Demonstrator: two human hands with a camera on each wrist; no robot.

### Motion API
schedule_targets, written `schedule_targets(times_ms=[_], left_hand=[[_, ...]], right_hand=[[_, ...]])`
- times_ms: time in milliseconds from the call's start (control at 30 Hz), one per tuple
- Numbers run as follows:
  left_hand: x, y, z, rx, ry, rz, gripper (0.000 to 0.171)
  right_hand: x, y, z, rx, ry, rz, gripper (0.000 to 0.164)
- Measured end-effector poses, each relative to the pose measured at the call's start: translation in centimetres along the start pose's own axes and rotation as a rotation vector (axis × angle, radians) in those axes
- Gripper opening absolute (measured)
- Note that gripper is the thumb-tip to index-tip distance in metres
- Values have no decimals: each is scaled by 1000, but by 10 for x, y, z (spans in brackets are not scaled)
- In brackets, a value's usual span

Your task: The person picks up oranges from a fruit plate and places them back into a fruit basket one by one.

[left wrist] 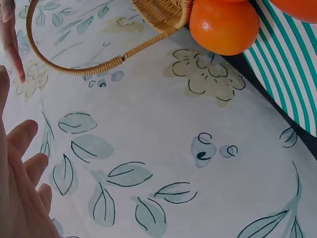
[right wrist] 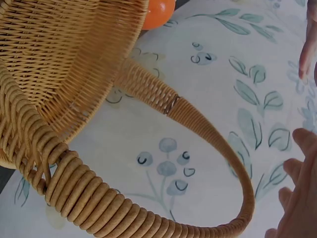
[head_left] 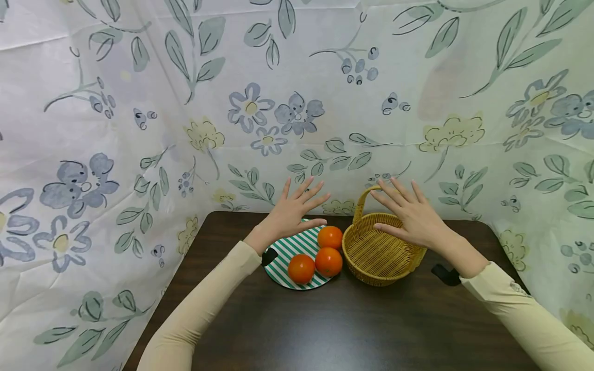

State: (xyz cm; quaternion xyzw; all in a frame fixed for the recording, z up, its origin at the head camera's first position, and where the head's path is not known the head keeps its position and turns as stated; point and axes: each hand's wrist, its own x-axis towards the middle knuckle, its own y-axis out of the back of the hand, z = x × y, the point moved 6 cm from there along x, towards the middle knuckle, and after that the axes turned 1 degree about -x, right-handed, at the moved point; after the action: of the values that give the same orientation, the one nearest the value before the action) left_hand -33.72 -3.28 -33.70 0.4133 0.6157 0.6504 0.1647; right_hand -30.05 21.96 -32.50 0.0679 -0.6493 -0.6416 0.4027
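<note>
Both hands are raised with fingers spread and hold nothing. My left hand [head_left: 294,211] overlaps the back of a round green-and-white striped mat [head_left: 284,257] in the head view. On the mat's right side lie three orange-red round fruits, one at the front [head_left: 301,269], one at its right [head_left: 328,262] and one behind [head_left: 330,237]. My right hand [head_left: 413,214] overlaps the right part of a wicker basket [head_left: 378,252], whose tall handle [head_left: 360,206] arches up. Nothing shows inside the basket. In the right wrist view, the handle [right wrist: 208,131] passes left of the right hand [right wrist: 302,198].
The dark wooden table [head_left: 352,330] has its back edge close to a floral cloth [head_left: 297,103] hanging behind and at both sides. A black wrist strap [head_left: 268,256] shows at the left sleeve, another dark strap [head_left: 445,275] at the right.
</note>
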Motion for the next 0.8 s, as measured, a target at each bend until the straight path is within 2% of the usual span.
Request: schedule_targets(times_ms=[167, 367, 633, 800], left_hand=[[0, 1, 1, 7, -14, 13, 69], [-4, -6, -4, -9, 5, 4, 70], [-19, -18, -8, -47, 31, 19, 68], [-29, -24, -9, -78, 56, 27, 69]], right_hand=[[-1, 0, 3, 4, -14, 5, 77], [-6, -1, 7, 27, -53, 12, 79], [-22, -5, 17, 72, -143, 53, 80], [-35, -6, 24, 90, -178, 128, 85]])
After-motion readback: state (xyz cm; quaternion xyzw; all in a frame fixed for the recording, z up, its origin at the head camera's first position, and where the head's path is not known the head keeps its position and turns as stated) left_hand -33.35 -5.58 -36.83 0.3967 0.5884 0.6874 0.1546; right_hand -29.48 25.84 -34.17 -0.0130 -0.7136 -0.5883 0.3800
